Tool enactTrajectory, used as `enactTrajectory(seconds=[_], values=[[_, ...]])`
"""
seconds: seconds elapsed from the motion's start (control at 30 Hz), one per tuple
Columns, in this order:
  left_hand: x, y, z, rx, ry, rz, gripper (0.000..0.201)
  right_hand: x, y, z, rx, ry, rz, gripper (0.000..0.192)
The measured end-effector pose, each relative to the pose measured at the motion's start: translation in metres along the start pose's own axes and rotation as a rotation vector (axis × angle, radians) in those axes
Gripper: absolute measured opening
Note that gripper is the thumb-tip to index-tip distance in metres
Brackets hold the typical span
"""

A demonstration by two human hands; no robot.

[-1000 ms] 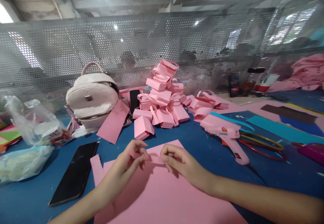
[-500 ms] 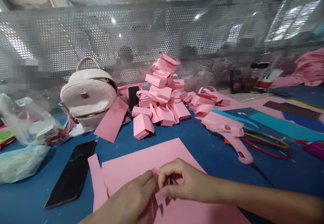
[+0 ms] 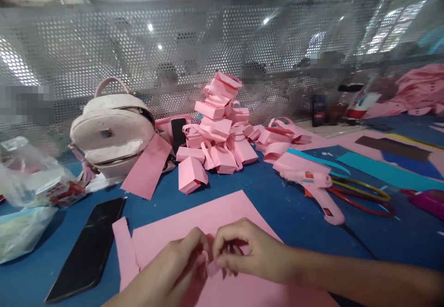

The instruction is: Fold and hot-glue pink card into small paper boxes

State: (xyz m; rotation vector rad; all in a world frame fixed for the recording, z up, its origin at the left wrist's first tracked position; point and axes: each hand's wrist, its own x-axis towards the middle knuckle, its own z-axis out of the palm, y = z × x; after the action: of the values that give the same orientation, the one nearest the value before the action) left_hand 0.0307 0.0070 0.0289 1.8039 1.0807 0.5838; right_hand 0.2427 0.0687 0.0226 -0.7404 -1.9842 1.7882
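My left hand (image 3: 183, 260) and my right hand (image 3: 248, 249) meet close together above a large pink paper sheet (image 3: 222, 207). Between their fingertips is a small piece of pink paper (image 3: 212, 268), mostly hidden by the fingers. My right thumb and fingers pinch it. My left fingers are curled against its other side. A narrow pink paper strip (image 3: 121, 235) lies at the sheet's left edge. Behind the sheet rises a heap of small folded pink paper boxes (image 3: 215, 129) with loop handles.
A black phone (image 3: 88, 247) lies left of the sheet, with plastic bags (image 3: 21, 233) beyond. A white backpack (image 3: 114, 131) stands at the back left. On the right are a pink glue gun (image 3: 321, 191), blue paper strips (image 3: 385, 168) and a perforated screen (image 3: 208, 34) behind everything.
My left hand has turned, its fingers now more curled and raised at the small paper. My right hand keeps its pinch. The whole view has shifted slightly.
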Motion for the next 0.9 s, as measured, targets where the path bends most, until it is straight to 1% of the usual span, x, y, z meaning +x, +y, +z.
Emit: enactTrajectory(seconds=[0.07, 0.13, 0.2, 0.27, 0.37, 0.43, 0.5, 0.6, 0.67, 0.73, 0.83, 0.9], values=[[0.000, -0.001, -0.001, 0.048, 0.026, -0.059, 0.019, -0.001, -0.002, 0.000, -0.028, 0.015, -0.025, 0.013], [0.000, -0.001, -0.002, 0.099, 0.051, -0.079, 0.019, -0.004, -0.004, 0.001, -0.021, 0.011, -0.017, 0.013], [-0.001, -0.001, -0.003, 0.140, 0.080, -0.087, 0.018, -0.006, -0.005, 0.002, -0.007, -0.007, -0.002, 0.015], [-0.001, 0.001, -0.003, 0.176, 0.105, -0.078, 0.017, -0.008, -0.005, 0.004, -0.040, -0.012, -0.018, 0.014], [-0.002, 0.004, -0.001, 0.220, 0.129, -0.055, 0.016, -0.007, -0.003, 0.004, -0.109, 0.017, -0.054, 0.007], [-0.002, 0.006, 0.001, 0.236, 0.134, -0.065, 0.014, -0.005, -0.001, 0.003, -0.142, 0.034, -0.058, 0.004], [-0.001, 0.008, 0.003, 0.240, 0.125, -0.086, 0.014, -0.004, 0.000, 0.003, -0.177, 0.035, -0.045, 0.005], [-0.001, 0.008, 0.005, 0.236, 0.112, -0.095, 0.013, -0.004, 0.001, 0.002, -0.251, 0.034, -0.022, 0.013], [0.000, 0.008, 0.006, 0.221, 0.128, -0.099, 0.014, -0.004, 0.001, 0.002, -0.301, 0.050, -0.009, 0.016], [-0.001, 0.008, 0.007, 0.197, 0.147, -0.110, 0.014, -0.004, 0.000, 0.001, -0.327, 0.058, 0.005, 0.014], [-0.001, 0.008, 0.005, 0.168, 0.152, -0.109, 0.012, -0.003, -0.002, 0.001, -0.298, 0.048, 0.016, 0.007], [-0.002, 0.008, 0.003, 0.160, 0.149, -0.083, 0.012, -0.002, -0.003, 0.000, -0.268, 0.048, 0.017, 0.011]])
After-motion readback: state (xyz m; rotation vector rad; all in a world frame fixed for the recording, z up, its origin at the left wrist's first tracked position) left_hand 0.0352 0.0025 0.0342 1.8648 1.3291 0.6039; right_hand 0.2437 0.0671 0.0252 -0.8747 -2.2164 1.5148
